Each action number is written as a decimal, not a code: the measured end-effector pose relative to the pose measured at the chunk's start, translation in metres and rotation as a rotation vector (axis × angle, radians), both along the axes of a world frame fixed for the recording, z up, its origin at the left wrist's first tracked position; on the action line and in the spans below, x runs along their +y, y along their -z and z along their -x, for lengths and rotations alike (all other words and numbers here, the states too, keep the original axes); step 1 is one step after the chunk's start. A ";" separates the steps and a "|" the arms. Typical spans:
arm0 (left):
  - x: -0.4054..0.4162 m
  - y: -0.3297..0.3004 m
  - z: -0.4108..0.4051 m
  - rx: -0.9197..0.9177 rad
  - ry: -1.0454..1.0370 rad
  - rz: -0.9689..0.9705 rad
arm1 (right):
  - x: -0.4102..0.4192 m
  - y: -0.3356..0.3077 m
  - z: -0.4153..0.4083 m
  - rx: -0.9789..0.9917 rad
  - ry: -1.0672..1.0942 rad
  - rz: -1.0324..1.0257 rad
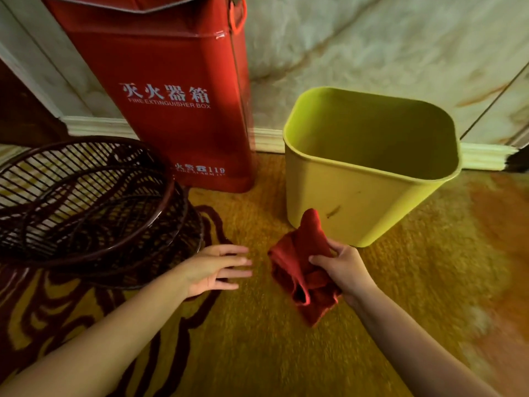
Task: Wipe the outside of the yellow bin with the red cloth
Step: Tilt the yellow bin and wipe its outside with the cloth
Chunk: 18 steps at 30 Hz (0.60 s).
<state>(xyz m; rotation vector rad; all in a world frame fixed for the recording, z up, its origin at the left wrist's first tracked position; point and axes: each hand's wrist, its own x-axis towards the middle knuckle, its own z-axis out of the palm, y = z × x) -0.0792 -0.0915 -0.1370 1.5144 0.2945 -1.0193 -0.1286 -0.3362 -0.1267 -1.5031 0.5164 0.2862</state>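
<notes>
The yellow bin (355,196) stands upright and empty on the carpet near the wall, with a small dark mark on its front face. My right hand (343,270) grips the crumpled red cloth (300,267) just below and in front of the bin; the cloth's upper tip overlaps the bin's lower front left corner. My left hand (217,267) hovers flat over the carpet to the left of the cloth, fingers spread, holding nothing.
A tall red fire extinguisher box (171,90) stands against the wall left of the bin. A dark wire basket (86,196) sits on the carpet at the left, close to my left hand. The patterned yellow carpet (257,353) fills the foreground.
</notes>
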 end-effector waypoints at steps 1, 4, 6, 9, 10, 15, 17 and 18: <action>-0.003 -0.005 0.000 -0.053 0.025 -0.053 | -0.004 0.002 0.002 0.002 0.028 0.000; -0.027 -0.038 -0.011 -0.637 0.092 -0.377 | -0.019 0.010 0.013 0.009 0.166 -0.083; -0.061 -0.075 -0.028 -1.273 0.115 -0.462 | -0.027 0.013 0.022 0.028 0.241 -0.156; -0.128 -0.117 -0.066 -1.758 0.562 -0.542 | -0.037 0.016 0.033 0.030 0.361 -0.337; -0.148 -0.123 -0.079 -1.712 0.749 -0.625 | -0.041 0.015 0.037 0.022 0.411 -0.374; -0.176 -0.119 -0.111 -1.461 0.951 -0.651 | -0.060 0.010 0.050 -0.085 0.638 -0.448; -0.181 -0.120 -0.109 -1.486 0.923 -0.578 | -0.063 0.003 0.050 -0.162 0.722 -0.417; -0.185 -0.122 -0.108 -1.472 0.914 -0.545 | -0.064 -0.001 0.049 -0.209 0.757 -0.371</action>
